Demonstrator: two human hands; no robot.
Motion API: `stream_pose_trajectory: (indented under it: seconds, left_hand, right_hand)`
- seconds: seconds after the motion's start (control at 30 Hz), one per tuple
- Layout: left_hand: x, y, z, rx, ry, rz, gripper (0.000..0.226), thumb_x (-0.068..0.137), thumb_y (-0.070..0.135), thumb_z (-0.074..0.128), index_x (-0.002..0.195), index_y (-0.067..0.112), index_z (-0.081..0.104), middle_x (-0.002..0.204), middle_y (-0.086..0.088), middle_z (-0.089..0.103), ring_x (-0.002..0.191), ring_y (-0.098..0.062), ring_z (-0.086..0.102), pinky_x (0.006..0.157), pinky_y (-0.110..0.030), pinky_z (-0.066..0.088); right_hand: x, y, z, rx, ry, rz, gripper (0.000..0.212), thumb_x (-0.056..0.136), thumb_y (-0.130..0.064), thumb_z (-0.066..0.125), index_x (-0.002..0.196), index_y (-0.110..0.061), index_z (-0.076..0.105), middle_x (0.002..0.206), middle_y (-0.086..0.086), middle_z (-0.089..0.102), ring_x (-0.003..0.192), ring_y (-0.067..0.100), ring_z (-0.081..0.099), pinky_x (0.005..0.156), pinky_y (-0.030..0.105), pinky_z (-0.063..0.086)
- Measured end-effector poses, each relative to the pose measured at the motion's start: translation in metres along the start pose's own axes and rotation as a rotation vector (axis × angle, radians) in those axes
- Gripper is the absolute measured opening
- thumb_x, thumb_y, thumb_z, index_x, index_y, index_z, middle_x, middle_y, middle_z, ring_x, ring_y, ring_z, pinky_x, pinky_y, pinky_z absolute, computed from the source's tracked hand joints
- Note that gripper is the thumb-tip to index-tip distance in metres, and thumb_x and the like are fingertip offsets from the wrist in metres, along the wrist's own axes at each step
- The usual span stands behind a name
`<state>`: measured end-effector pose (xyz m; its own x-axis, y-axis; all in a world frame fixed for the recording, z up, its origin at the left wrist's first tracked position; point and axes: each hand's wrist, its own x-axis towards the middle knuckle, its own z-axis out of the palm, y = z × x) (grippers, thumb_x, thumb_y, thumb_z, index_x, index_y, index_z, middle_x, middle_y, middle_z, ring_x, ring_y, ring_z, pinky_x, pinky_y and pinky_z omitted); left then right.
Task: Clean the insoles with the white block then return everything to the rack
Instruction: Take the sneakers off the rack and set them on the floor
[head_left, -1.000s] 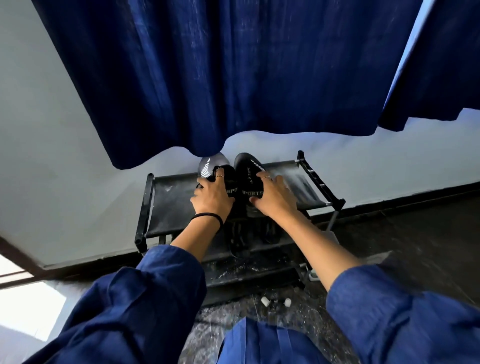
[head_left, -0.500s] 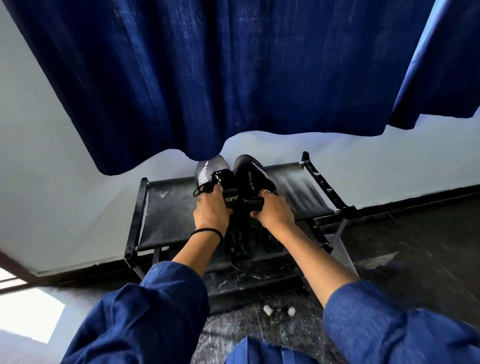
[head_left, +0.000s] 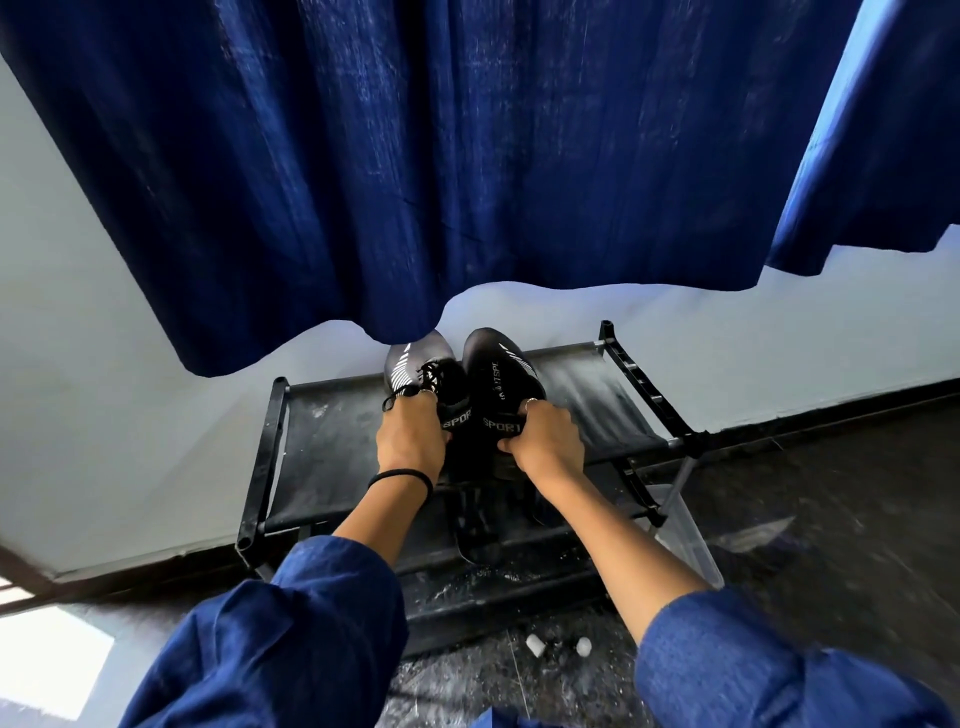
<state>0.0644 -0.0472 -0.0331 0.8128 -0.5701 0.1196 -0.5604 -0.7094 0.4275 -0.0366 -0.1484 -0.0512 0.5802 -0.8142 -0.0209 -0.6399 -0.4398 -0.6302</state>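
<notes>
Both shoes sit side by side on rack (head_left: 322, 447) top shelf. L hand (head_left: 410, 441) grips L shoe (head_left: 415, 374); R hand (head_left: 545, 441) pinches R shoe (head_left: 493, 364) collar. White bits (head_left: 535, 644) on floor.

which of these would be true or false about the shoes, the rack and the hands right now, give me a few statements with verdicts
1. Both black sports shoes stand on the rack's top shelf. True.
2. The left hand is at the left shoe, the right hand at the right shoe. True.
3. The shoes lie on the floor. False: they are on the rack.
4. Two small white pieces lie on the floor before the rack. True.
5. The right hand hangs free. False: its fingers curl round the right shoe's heel.
</notes>
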Motion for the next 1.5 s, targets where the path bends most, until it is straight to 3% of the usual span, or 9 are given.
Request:
stream_pose_trajectory:
  seconds: [0.23, 0.53, 0.7, 0.83, 0.93, 1.0, 1.1, 1.27, 1.5]
  left_hand:
    - [-0.010, -0.002, -0.003, 0.022, 0.017, 0.088, 0.016, 0.087, 0.011, 0.064, 0.100, 0.004, 0.059, 0.097, -0.016, 0.064, 0.090, -0.034, 0.061, 0.065, -0.035, 0.043]
    - [-0.033, -0.001, -0.026, 0.103, 0.018, 0.248, 0.010, 0.092, 0.010, 0.052, 0.101, 0.005, 0.052, 0.088, -0.018, 0.063, 0.081, -0.040, 0.059, 0.061, -0.037, 0.042]
    - [-0.063, 0.020, -0.044, 0.069, 0.025, 0.336, 0.010, 0.089, 0.005, 0.053, 0.093, 0.014, 0.049, 0.080, 0.002, 0.055, 0.063, -0.016, 0.052, 0.052, -0.026, 0.030]
    - [-0.084, 0.050, -0.055, 0.096, 0.106, 0.534, 0.011, 0.089, 0.007, 0.056, 0.099, 0.010, 0.052, 0.093, -0.011, 0.064, 0.079, -0.040, 0.061, 0.055, -0.035, 0.042]
    - [-0.103, 0.084, -0.055, 0.038, 0.124, 0.647, 0.009, 0.091, 0.013, 0.057, 0.094, 0.010, 0.050, 0.093, -0.014, 0.064, 0.079, -0.046, 0.059, 0.060, -0.044, 0.049]
    - [-0.118, 0.109, -0.047, 0.012, 0.123, 0.720, 0.011, 0.090, 0.013, 0.058, 0.094, 0.010, 0.048, 0.094, -0.014, 0.063, 0.079, -0.047, 0.059, 0.059, -0.046, 0.049]
    - [-0.138, 0.140, -0.020, -0.015, 0.088, 0.822, 0.012, 0.092, 0.017, 0.056, 0.097, 0.009, 0.049, 0.095, -0.015, 0.063, 0.080, -0.046, 0.060, 0.058, -0.047, 0.048]
    - [-0.159, 0.183, 0.062, -0.014, -0.070, 0.926, 0.017, 0.096, 0.025, 0.052, 0.103, 0.011, 0.048, 0.099, -0.012, 0.063, 0.089, -0.042, 0.060, 0.061, -0.043, 0.045]
    - [-0.179, 0.197, 0.225, 0.085, -0.445, 0.953, 0.008, 0.097, 0.019, 0.049, 0.101, 0.015, 0.045, 0.099, -0.008, 0.061, 0.090, -0.035, 0.061, 0.059, -0.038, 0.039]
  right_hand:
    - [-0.007, -0.001, 0.002, 0.015, 0.065, -0.018, 0.024, 0.077, -0.020, 0.074, 0.097, -0.015, 0.062, 0.104, 0.008, 0.066, 0.099, 0.031, 0.062, 0.075, 0.040, 0.054]
    - [-0.025, 0.016, -0.021, 0.149, 0.133, -0.074, 0.035, 0.078, -0.017, 0.075, 0.110, -0.012, 0.064, 0.101, 0.008, 0.070, 0.095, 0.027, 0.066, 0.076, 0.042, 0.056]
    - [-0.056, 0.035, -0.058, 0.183, 0.215, -0.109, 0.033, 0.081, -0.012, 0.071, 0.113, -0.008, 0.064, 0.099, 0.008, 0.071, 0.097, 0.024, 0.065, 0.076, 0.025, 0.051]
    - [-0.088, 0.062, -0.099, 0.184, 0.350, -0.112, 0.036, 0.080, -0.013, 0.072, 0.115, -0.008, 0.064, 0.100, 0.009, 0.071, 0.096, 0.023, 0.066, 0.075, 0.018, 0.048]
    - [-0.114, 0.089, -0.129, 0.200, 0.466, -0.098, 0.026, 0.079, -0.002, 0.070, 0.105, -0.006, 0.067, 0.091, 0.008, 0.072, 0.085, 0.017, 0.067, 0.061, 0.007, 0.042]
    - [-0.133, 0.109, -0.148, 0.212, 0.561, -0.074, 0.022, 0.079, 0.001, 0.069, 0.099, -0.006, 0.068, 0.088, 0.008, 0.072, 0.082, 0.015, 0.067, 0.062, 0.010, 0.042]
    - [-0.152, 0.147, -0.165, 0.229, 0.677, 0.021, 0.022, 0.078, 0.000, 0.071, 0.100, -0.006, 0.068, 0.088, 0.011, 0.073, 0.085, 0.021, 0.067, 0.065, 0.012, 0.042]
    - [-0.161, 0.237, -0.162, 0.139, 0.709, 0.325, 0.038, 0.079, -0.013, 0.072, 0.116, -0.008, 0.064, 0.100, 0.015, 0.071, 0.098, 0.031, 0.065, 0.072, 0.034, 0.051]
    - [-0.165, 0.377, -0.082, 0.132, 0.519, 0.732, 0.047, 0.075, -0.015, 0.076, 0.119, -0.005, 0.061, 0.103, 0.020, 0.069, 0.098, 0.035, 0.064, 0.079, 0.039, 0.054]
